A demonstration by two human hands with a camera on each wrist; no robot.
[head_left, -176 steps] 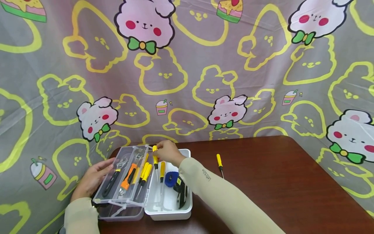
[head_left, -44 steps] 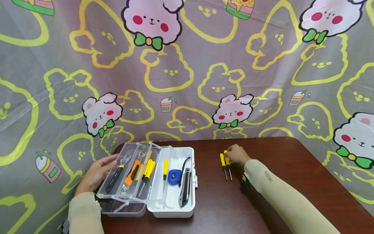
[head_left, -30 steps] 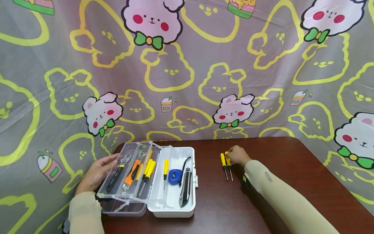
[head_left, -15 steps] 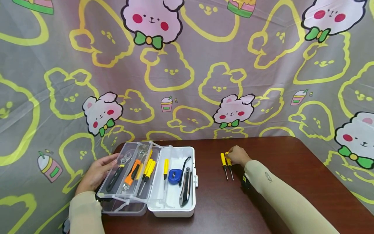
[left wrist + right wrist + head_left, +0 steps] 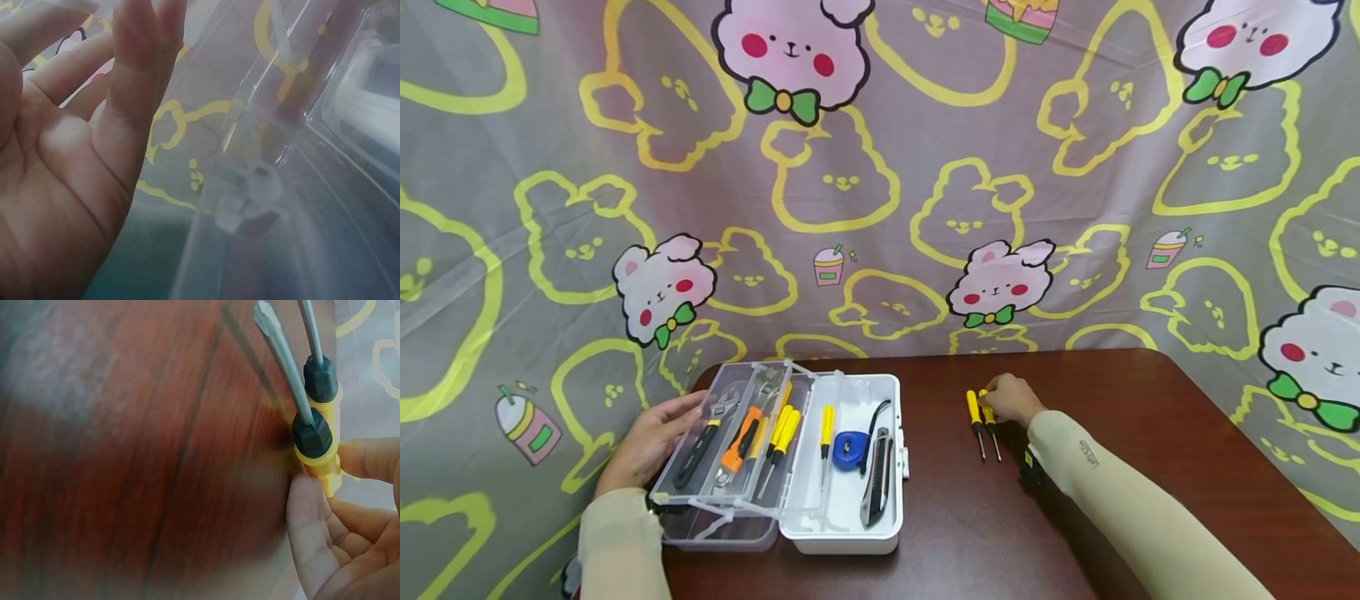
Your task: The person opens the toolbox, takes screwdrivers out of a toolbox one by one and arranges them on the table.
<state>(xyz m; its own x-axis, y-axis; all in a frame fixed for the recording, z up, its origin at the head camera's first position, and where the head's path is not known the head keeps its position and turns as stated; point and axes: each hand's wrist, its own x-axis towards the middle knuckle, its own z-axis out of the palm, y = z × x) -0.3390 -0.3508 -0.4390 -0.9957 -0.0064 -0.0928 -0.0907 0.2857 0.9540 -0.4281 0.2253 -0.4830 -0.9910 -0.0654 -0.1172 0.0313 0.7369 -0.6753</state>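
Observation:
My right hand [image 5: 1013, 400] pinches the yellow handle of a screwdriver [image 5: 989, 413] low over the table. A second yellow screwdriver [image 5: 974, 410] lies close along its left side. In the right wrist view, thumb and fingers meet at the yellow handle of the held screwdriver [image 5: 312, 437], its shaft pointing away from the hand. On the other side, my left hand [image 5: 651, 437] rests against the outer edge of the raised clear tray [image 5: 730, 483] of an opened toolbox. The left wrist view shows its fingers [image 5: 134, 69] nearly straight beside the clear plastic.
An adjustable wrench [image 5: 700, 450], an orange-handled tool [image 5: 741, 442] and several yellow screwdrivers lie in the clear part. In the white box [image 5: 842, 546] are a screwdriver [image 5: 827, 433], a blue tape measure [image 5: 850, 450] and a utility knife [image 5: 877, 483]. A patterned curtain stands behind the table.
My right hand has carried a screwdriver from over the toolbox rightward, down beside the one on the table. In the last second it barely moves. My left hand stays at the tray.

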